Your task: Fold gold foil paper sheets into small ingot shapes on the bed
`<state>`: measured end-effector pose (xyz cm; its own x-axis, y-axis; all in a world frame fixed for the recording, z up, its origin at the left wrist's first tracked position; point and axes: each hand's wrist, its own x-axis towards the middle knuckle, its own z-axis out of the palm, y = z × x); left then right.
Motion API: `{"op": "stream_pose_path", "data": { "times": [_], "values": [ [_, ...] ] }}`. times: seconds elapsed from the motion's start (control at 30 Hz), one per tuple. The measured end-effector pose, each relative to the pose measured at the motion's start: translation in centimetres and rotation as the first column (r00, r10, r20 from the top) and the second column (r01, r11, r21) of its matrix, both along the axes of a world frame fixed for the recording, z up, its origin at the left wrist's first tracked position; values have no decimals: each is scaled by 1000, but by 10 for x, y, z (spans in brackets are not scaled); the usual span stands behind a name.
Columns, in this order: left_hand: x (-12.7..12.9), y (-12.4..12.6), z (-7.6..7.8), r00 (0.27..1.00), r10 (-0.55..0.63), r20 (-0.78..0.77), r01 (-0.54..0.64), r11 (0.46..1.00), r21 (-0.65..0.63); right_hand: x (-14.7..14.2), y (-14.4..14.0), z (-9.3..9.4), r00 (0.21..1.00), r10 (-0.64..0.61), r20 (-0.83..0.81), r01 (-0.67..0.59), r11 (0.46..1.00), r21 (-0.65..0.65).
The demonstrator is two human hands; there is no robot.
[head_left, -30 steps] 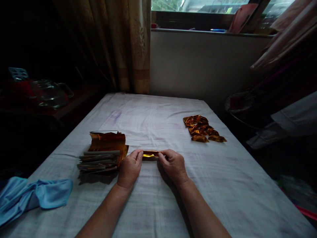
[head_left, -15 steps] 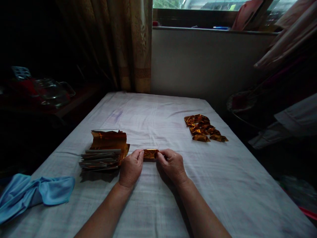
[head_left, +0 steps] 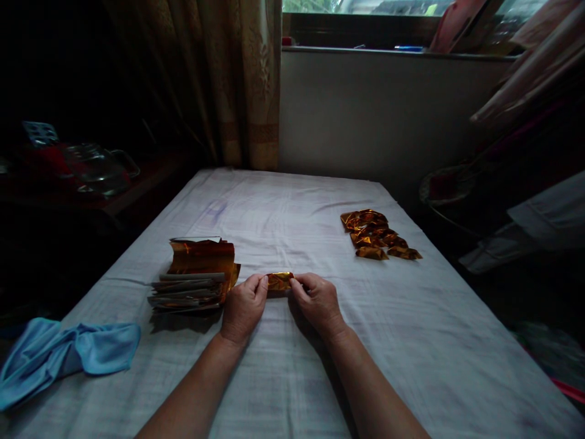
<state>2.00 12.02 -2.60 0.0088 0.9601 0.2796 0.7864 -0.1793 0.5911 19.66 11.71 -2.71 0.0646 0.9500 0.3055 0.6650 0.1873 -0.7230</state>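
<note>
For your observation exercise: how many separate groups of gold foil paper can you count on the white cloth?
3: a flat stack of gold foil sheets at left, one folded gold foil strip between both hands, and a far-right pile of folded gold foil pieces, some possibly hidden.

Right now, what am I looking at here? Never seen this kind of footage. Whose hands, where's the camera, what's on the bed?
There is no machine: a person works with two bare hands. The one camera sits on their head and looks forward and down, so the arms come in from the bottom edge. The left hand and right hand each pinch one end of a small gold foil piece, low over a white sheet. Left of it lies a stack of foil sheets. Far right sits a pile of folded foil pieces. A blue cloth lies at the near left edge. Behind are a curtain and a window sill.
</note>
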Motion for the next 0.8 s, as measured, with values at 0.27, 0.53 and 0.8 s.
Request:
{"op": "stream_pose_path", "data": {
  "times": [0.27,0.53,0.8],
  "values": [
    [1,0,2,998,-12,61,12,1000,-4,11,1,13,997,37,63,-27,988,-151],
    [2,2,4,992,-27,123,29,1000,-9,21,2,21,994,37,107,-8,966,-258],
    [0,3,2,964,-28,263,56,994,-97,33,22,25,903,-215,373,252,966,-54]
  ]
}}
